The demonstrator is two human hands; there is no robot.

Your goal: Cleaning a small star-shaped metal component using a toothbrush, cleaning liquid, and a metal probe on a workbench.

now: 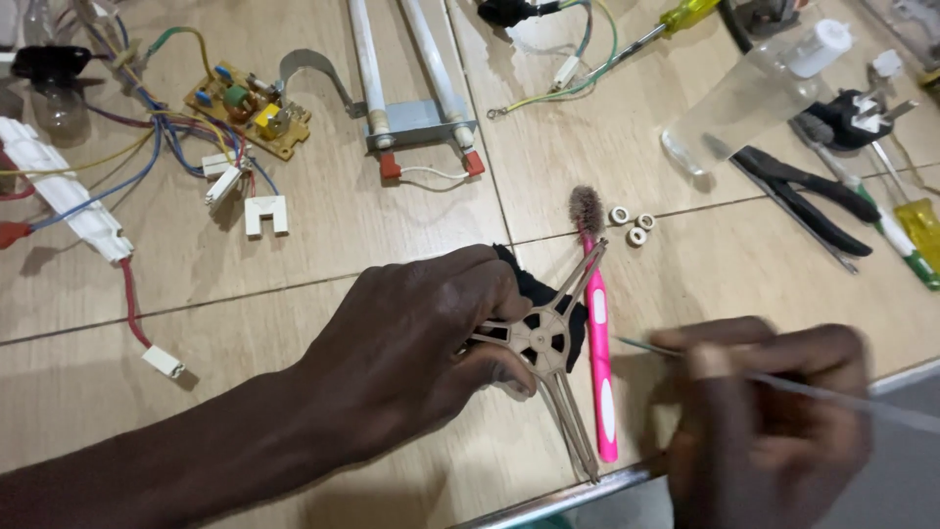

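Note:
My left hand (416, 343) grips a beige three-armed plastic bracket (548, 338) with a round spoked hub, pressing it onto a black cloth (534, 289) on the tiled surface. My right hand (769, 416) is blurred at the lower right and pinches a thin metal rod (852, 397) whose tip points left toward the bracket. A pink toothbrush (597, 343) with worn bristles lies just right of the bracket, between the two hands.
Three small white rings (633, 223) lie beyond the toothbrush. Farther back are a circuit board with wires (247, 110), two white tubes in a metal holder (416, 122), black pliers (808, 196), a clear bottle (754, 93), screwdrivers (906, 230) and a plug (857, 118). A metal edge (558, 500) runs along the front.

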